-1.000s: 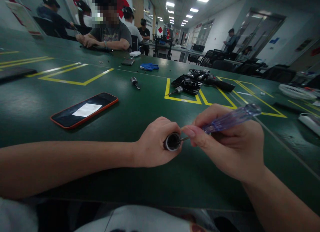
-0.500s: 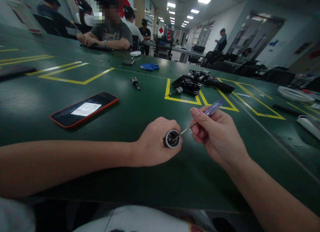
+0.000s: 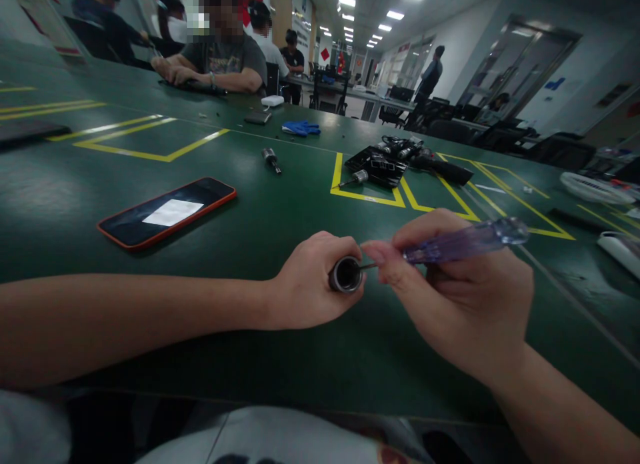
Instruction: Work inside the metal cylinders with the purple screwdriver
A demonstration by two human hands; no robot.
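Observation:
My left hand [image 3: 315,281] is wrapped round a dark cylindrical tube [image 3: 346,275] with a metal rim, its hollow end facing up toward me. Most of the tube's body is hidden in the fist. In my right hand [image 3: 450,284] is a screwdriver [image 3: 463,243] with a clear purplish handle, gripped near where the shaft begins. Its thin shaft points left, and the tip is at the tube's rim; whether it touches the rim or sits just inside, I cannot tell.
An orange-edged phone [image 3: 167,214] lies to the left. Beyond are a small metal connector part [image 3: 271,161], a blue glove [image 3: 301,128] and a pile of black parts and cables [image 3: 385,163] by yellow tape outlines. Another person [image 3: 225,57] sits across the green table [image 3: 250,364].
The screwdriver has tilted from steep to nearly level, its handle swinging right and closer to me. Its tip has drawn back from inside the tube to the rim. My left hand has barely moved.

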